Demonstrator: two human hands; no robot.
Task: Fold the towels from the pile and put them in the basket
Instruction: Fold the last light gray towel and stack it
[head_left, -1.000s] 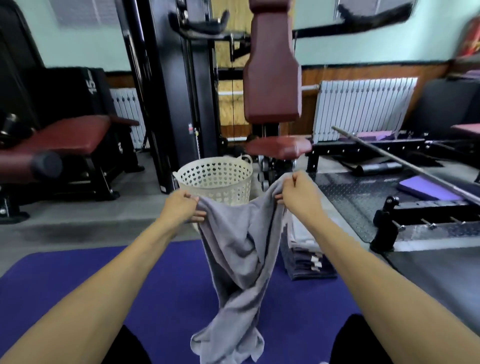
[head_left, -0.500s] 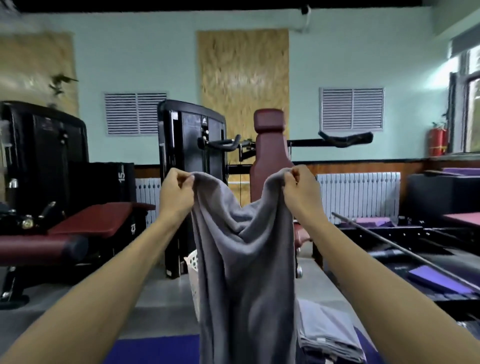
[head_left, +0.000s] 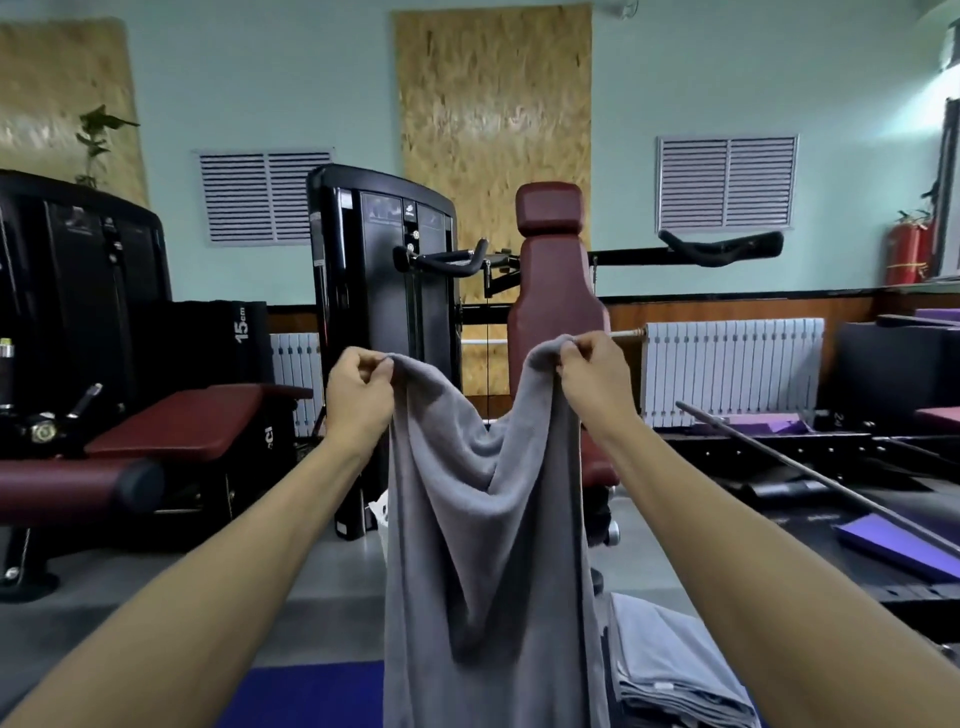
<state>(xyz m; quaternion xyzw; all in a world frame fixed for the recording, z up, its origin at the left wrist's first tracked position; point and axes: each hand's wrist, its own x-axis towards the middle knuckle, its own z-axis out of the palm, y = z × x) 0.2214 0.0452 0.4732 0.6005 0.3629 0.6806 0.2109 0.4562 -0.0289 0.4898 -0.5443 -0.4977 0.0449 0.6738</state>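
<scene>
Left hand (head_left: 358, 395) and right hand (head_left: 592, 374), raised apart at one height, each pinching a top corner of grey towel (head_left: 483, 545); cloth sagging between, hanging low. Towel pile (head_left: 670, 670) lower right; basket (head_left: 381, 514) mostly hidden behind.

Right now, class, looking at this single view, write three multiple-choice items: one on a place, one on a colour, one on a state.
1. Where is the pile of towels?
A. lower right, beside the hanging towel
B. on the red bench
C. on the radiator

2. What colour is the held towel?
A. white
B. grey
C. green

3. How is the towel held?
A. draped over one arm
B. lying flat on the mat
C. pinched at its top edge by both hands

Answers:
1 A: the stack lies low on the right.
2 B: the cloth is grey throughout.
3 C: the left hand and right hand each pinch the top edge, and the cloth sags between them.
</scene>
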